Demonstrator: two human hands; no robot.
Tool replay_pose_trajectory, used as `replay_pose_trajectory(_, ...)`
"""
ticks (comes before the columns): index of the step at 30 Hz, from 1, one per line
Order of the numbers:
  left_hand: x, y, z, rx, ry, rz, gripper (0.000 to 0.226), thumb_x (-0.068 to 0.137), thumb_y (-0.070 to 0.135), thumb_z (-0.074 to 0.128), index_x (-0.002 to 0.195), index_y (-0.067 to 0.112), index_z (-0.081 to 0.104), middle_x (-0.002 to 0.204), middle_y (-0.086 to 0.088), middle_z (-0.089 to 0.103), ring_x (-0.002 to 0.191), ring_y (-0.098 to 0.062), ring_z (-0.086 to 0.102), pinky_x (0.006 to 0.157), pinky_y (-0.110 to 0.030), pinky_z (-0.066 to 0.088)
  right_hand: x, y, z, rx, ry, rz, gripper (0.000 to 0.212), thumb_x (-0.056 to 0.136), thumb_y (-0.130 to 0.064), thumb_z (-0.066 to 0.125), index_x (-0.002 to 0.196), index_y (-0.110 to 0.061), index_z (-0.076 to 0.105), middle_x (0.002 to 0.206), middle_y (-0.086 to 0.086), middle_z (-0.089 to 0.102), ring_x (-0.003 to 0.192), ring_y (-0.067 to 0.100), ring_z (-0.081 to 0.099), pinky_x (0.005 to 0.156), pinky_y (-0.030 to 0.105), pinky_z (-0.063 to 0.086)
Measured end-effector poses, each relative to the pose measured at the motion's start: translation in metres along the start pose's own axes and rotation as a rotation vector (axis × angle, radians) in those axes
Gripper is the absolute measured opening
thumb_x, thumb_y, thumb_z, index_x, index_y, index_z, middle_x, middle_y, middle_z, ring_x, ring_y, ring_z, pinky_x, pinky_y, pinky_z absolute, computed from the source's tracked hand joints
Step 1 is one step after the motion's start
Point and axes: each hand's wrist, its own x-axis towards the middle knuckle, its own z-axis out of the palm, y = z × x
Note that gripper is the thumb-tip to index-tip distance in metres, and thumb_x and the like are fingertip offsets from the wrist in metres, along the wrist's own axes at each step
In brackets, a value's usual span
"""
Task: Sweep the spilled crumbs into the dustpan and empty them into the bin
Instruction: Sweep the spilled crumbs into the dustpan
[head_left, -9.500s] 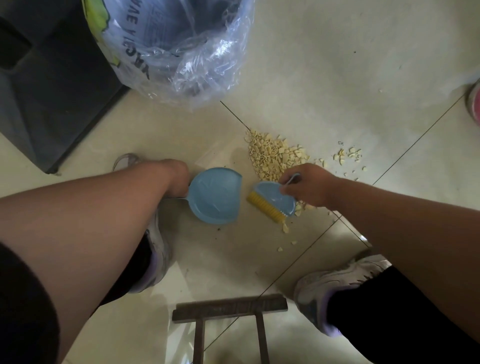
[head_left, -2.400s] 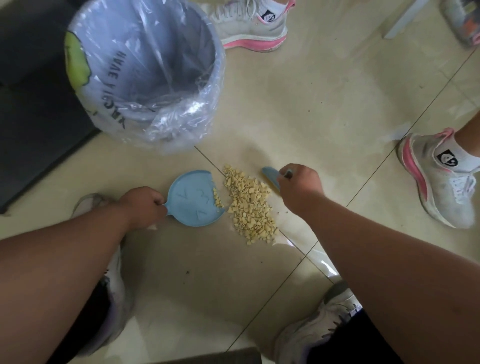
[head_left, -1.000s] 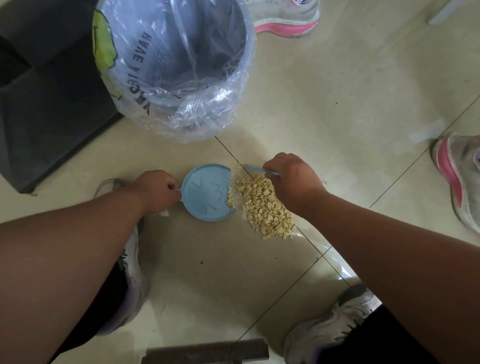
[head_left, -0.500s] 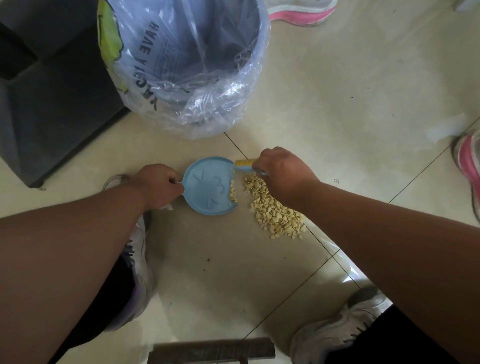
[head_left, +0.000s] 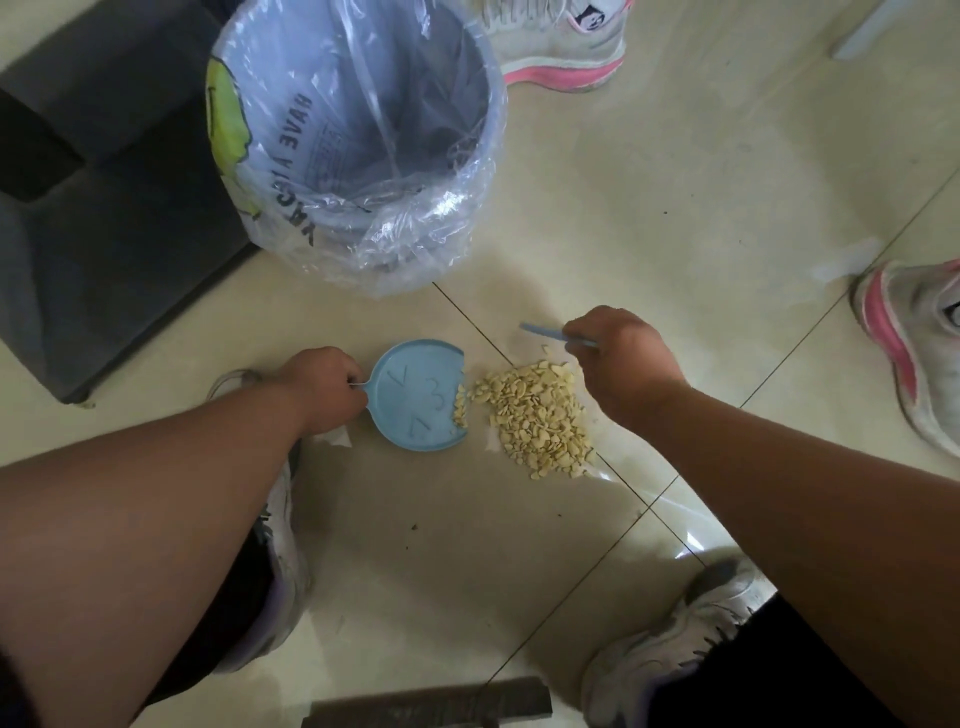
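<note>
Crumbs (head_left: 537, 415) sit between dustpan (head_left: 415, 395) and right hand (head_left: 623, 358), which grips the brush (head_left: 540, 330); left hand (head_left: 322, 387) grips the pan handle.

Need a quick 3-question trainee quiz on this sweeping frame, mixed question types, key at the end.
1. True or false: most of the crumbs already lie inside the dustpan.
2. Which hand grips the dustpan handle? A) left hand B) right hand C) neither
3. Fill in: the bin is lined with a clear plastic ____.

Key:
1. False. Only a few crumbs sit at the dustpan's open edge; the main pile lies on the floor beside it.
2. A. The right hand holds the small blue brush above the pile's far end.
3. bag
</note>
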Motion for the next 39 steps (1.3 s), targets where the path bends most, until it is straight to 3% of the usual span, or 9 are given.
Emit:
replay_pose_trajectory(2, 0.001, 0.004, -0.003, 0.047, -0.011, 0.009, 0.03, 0.088, 0.025, 0.065, 0.062, 0.014, 0.055, 0.068, -0.005, 0.059, 0.068, -0.026, 0.054, 0.061, -0.032, 0.043, -0.003, 0.012, -0.008, -0.016, 0.021, 0.132, 0.013, 0.097, -0.01, 0.06, 0.092, -0.012, 0.072, 0.087, 0.0, 0.057, 0.081, 0.023, 0.051, 0.063, 0.029, 0.031)
replay_pose_trajectory(4, 0.001, 0.007, -0.006, 0.086, -0.015, 0.004, 0.025, 0.088, 0.026, 0.064, 0.067, 0.014, 0.06, 0.073, -0.006, 0.063, 0.073, -0.028, 0.06, 0.064, -0.032, 0.047, -0.007, 0.022, -0.01, -0.016, 0.018, 0.252, 0.015, 0.098, -0.014, 0.058, 0.098, -0.015, 0.072, 0.091, -0.001, 0.057, 0.08, 0.022, 0.051, 0.064, 0.028, 0.032)
replay_pose_trajectory(7, 0.001, 0.01, -0.006, 0.131, -0.026, -0.004, 0.025, 0.089, 0.028, 0.064, 0.069, 0.015, 0.061, 0.076, -0.004, 0.064, 0.076, -0.028, 0.061, 0.064, -0.031, 0.046, -0.016, 0.024, -0.005, 0.04, 0.031, 0.384, 0.017, 0.099, -0.018, 0.056, 0.106, -0.018, 0.072, 0.1, 0.0, 0.06, 0.081, 0.023, 0.055, 0.067, 0.028, 0.04)
replay_pose_trajectory(10, 0.001, 0.01, -0.005, 0.138, -0.055, -0.02, 0.028, 0.089, 0.034, 0.069, 0.069, 0.017, 0.061, 0.079, -0.004, 0.064, 0.078, -0.027, 0.061, 0.064, -0.03, 0.045, -0.021, 0.013, 0.005, 0.07, 0.054, 0.438, 0.016, 0.098, -0.02, 0.056, 0.102, -0.016, 0.071, 0.098, 0.004, 0.061, 0.08, 0.028, 0.06, 0.067, 0.036, 0.051)
replay_pose_trajectory(14, 0.0, 0.013, -0.007, 0.148, -0.057, -0.029, 0.027, 0.088, 0.036, 0.071, 0.071, 0.016, 0.063, 0.08, -0.005, 0.066, 0.08, -0.028, 0.064, 0.069, -0.032, 0.051, -0.019, -0.012, 0.016, 0.082, 0.023, 0.423, 0.018, 0.098, -0.02, 0.053, 0.089, -0.014, 0.069, 0.091, 0.005, 0.061, 0.074, 0.026, 0.059, 0.058, 0.034, 0.049)
replay_pose_trajectory(18, -0.004, 0.017, -0.008, 0.162, -0.056, -0.008, 0.022, 0.087, 0.034, 0.069, 0.076, 0.016, 0.066, 0.084, -0.005, 0.067, 0.082, -0.028, 0.064, 0.071, -0.032, 0.052, -0.018, -0.033, 0.025, 0.09, -0.037, 0.366, 0.02, 0.1, -0.02, 0.053, 0.084, -0.019, 0.065, 0.085, -0.001, 0.057, 0.07, 0.022, 0.057, 0.05, 0.028, 0.037)
replay_pose_trajectory(26, -0.005, 0.015, -0.004, 0.112, -0.064, -0.023, 0.027, 0.089, 0.037, 0.068, 0.071, 0.019, 0.059, 0.08, -0.004, 0.063, 0.079, -0.028, 0.062, 0.069, -0.032, 0.049, -0.021, -0.059, 0.041, 0.046, -0.102, 0.181, 0.022, 0.1, -0.014, 0.054, 0.079, -0.02, 0.056, 0.083, -0.001, 0.052, 0.074, 0.02, 0.048, 0.054, 0.028, 0.029)
replay_pose_trajectory(35, -0.006, 0.013, -0.004, 0.088, -0.076, 0.006, 0.024, 0.086, 0.038, 0.066, 0.073, 0.017, 0.064, 0.081, -0.005, 0.066, 0.081, -0.03, 0.064, 0.076, -0.036, 0.055, -0.016, -0.089, 0.066, 0.132, -0.142, -0.037, 0.013, 0.092, -0.005, 0.061, 0.091, -0.012, 0.072, 0.084, -0.001, 0.057, 0.081, 0.02, 0.045, 0.068, 0.03, 0.033)
replay_pose_trajectory(39, -0.004, 0.013, -0.004, 0.075, -0.061, 0.0, 0.023, 0.087, 0.035, 0.068, 0.073, 0.019, 0.062, 0.08, -0.002, 0.063, 0.082, -0.028, 0.062, 0.071, -0.033, 0.05, -0.016, -0.092, 0.053, 0.185, -0.085, 0.004, 0.012, 0.093, -0.004, 0.062, 0.092, -0.011, 0.072, 0.088, 0.002, 0.062, 0.083, 0.021, 0.051, 0.069, 0.032, 0.038)
